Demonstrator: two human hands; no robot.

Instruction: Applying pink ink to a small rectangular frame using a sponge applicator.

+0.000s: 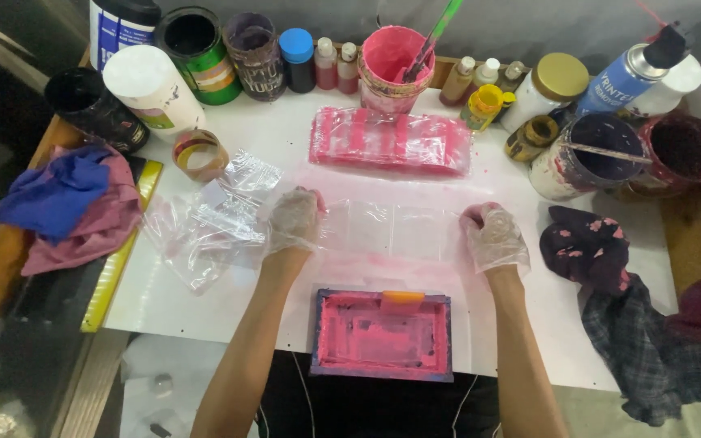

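Clear, thin plastic is what both hands press on in the head view: a transparent bag [391, 229] lies flat on the white worktop [204, 312], straight ahead of the person, between the stack of pink-printed bags [391, 142] farther back and the pink-smeared printing screen [383, 334] at the near edge. The left hand [292, 221], in a thin disposable glove, rests with fingers curled on the bag's left end; the right hand [492, 235], gloved too, lies knuckles up on its right end. Neither closes round anything that shows; each seems only to pin the film down, though whether fingertips pinch an edge underneath cannot be told. Such film looks very light, limp and slick, so it would likely slide or wrinkle under a one-sided pull and cling to the wet-looking pink smear on the worktop beneath it; the two short ends, where the hands already sit, look like the sensible places to take hold. Left of the left hand lies a loose heap of more clear bags [204, 223], with a roll of tape [199, 154] behind it. Paint tubs line the far edge, among them a pink bucket [395, 65], and a dark spotted rag [586, 247] lies just right of the right hand.
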